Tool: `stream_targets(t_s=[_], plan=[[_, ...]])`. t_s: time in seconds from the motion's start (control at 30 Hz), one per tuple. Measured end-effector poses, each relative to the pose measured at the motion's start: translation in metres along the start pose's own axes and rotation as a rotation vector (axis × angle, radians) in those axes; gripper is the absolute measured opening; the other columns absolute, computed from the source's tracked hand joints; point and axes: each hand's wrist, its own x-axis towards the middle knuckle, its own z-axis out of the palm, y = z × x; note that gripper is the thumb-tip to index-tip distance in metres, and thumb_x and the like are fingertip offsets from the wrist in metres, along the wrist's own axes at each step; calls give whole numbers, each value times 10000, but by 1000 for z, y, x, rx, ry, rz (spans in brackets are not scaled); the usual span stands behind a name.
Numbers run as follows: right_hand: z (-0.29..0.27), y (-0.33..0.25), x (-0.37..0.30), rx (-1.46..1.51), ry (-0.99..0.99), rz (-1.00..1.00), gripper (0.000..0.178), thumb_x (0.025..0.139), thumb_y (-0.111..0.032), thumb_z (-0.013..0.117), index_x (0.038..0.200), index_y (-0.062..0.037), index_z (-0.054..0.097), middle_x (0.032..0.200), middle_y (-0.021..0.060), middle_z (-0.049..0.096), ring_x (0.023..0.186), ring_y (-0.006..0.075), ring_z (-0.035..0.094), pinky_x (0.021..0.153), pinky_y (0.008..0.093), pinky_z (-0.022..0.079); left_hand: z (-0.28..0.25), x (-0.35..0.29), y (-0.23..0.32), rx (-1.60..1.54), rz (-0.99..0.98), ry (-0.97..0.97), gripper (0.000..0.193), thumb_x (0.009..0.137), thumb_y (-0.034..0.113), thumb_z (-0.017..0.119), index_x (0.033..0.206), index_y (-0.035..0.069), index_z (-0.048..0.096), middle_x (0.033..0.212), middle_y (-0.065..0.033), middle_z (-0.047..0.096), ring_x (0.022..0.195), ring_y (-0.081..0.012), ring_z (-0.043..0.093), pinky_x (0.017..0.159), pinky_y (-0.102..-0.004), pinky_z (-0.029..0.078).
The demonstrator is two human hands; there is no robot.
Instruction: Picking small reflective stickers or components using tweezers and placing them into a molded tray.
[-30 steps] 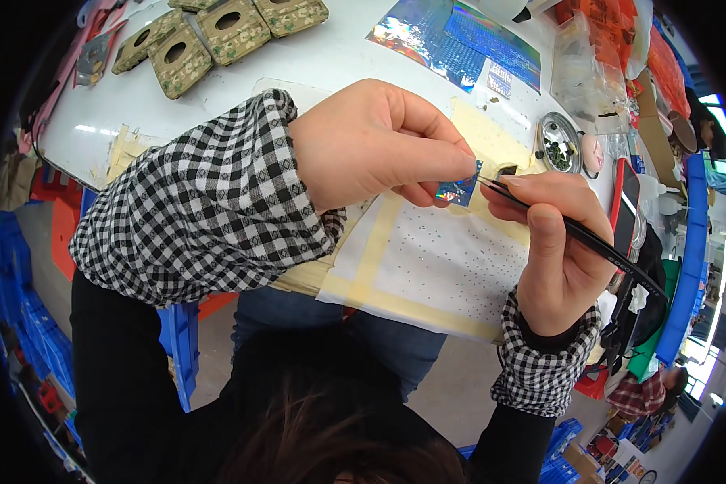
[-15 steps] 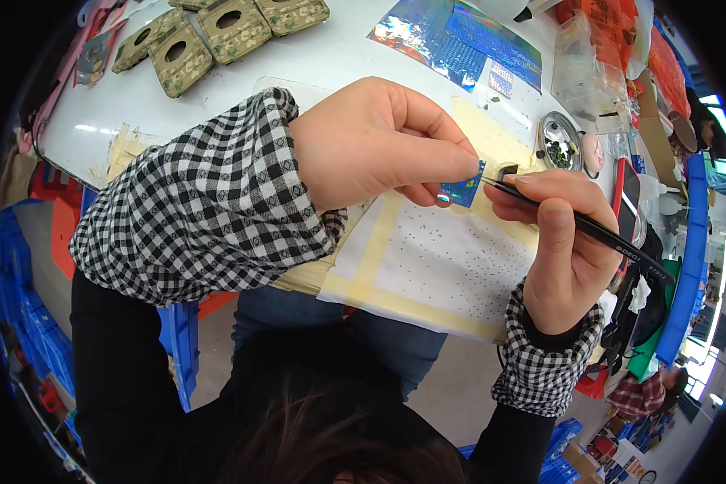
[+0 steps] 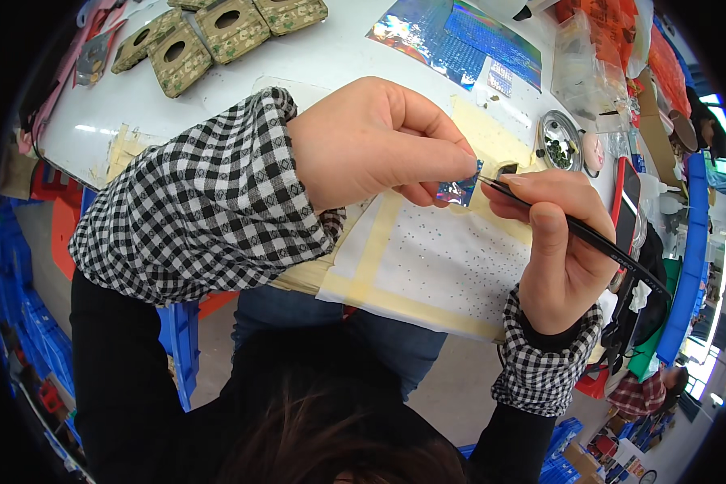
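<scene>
Between thumb and fingers my left hand point(image 3: 379, 149) pinches a small shiny blue holographic sheet point(image 3: 458, 194). My right hand point(image 3: 561, 238) grips black tweezers point(image 3: 601, 240). The tips of the tweezers are at the right edge of the sheet; whether they hold a tiny piece I cannot make out. Below both hands lies a white paper point(image 3: 436, 258) dotted with many tiny dark specks and edged with yellowish tape. Beyond my right hand stands a round clear dish point(image 3: 558, 143) with small dark green bits in it.
Several camouflage-patterned pieces with oval holes point(image 3: 181, 60) lie at the far left. Large blue holographic sheets point(image 3: 460, 40) rest at the back. Along the right are clear plastic bags point(image 3: 585, 73), a red-edged phone point(image 3: 627, 198) and a blue rail point(image 3: 684, 258). Another person point(image 3: 641, 395) sits at far right.
The tweezers and my right hand have shifted very slightly. The small sheet has tilted a little, its glare turning from blue-green to silvery pink. My left hand stays almost in place.
</scene>
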Motion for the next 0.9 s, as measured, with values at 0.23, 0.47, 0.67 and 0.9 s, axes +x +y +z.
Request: stream_targets(t_s=[0.23, 0.47, 0.67, 0.9], plan=[[0, -1, -2, 206, -7, 106, 125, 879, -45, 541, 915, 67, 584, 880, 143, 592, 790, 187, 618, 692, 258, 513, 0, 1, -1, -6, 8, -20, 227, 835, 209, 636, 908, -6, 633, 798, -41, 637, 680, -64, 597, 617, -178, 499], [2, -3, 0, 153, -13, 87, 302, 938, -209, 461, 910, 79, 548, 894, 168, 576, 761, 258, 653, 672, 309, 560, 1, -1, 0, -13, 13, -8, 230, 832, 209, 640, 907, -8, 634, 795, -45, 637, 678, -72, 599, 615, -181, 502], [-6, 0, 0, 26, -77, -18, 129, 880, -53, 541, 913, 65, 582, 872, 146, 594, 766, 182, 608, 682, 253, 504, 0, 0, 0, -33, 3, -23, 231, 830, 209, 640, 908, -8, 633, 789, -47, 637, 672, -73, 598, 615, -181, 500], [-1, -3, 0, 175, -41, 94, 296, 948, -204, 435, 926, 76, 530, 915, 177, 572, 747, 266, 655, 653, 307, 561, 1, -2, 1, -17, 18, -26, 239, 833, 213, 636, 907, -13, 630, 774, -50, 638, 666, -73, 595, 614, -181, 491]])
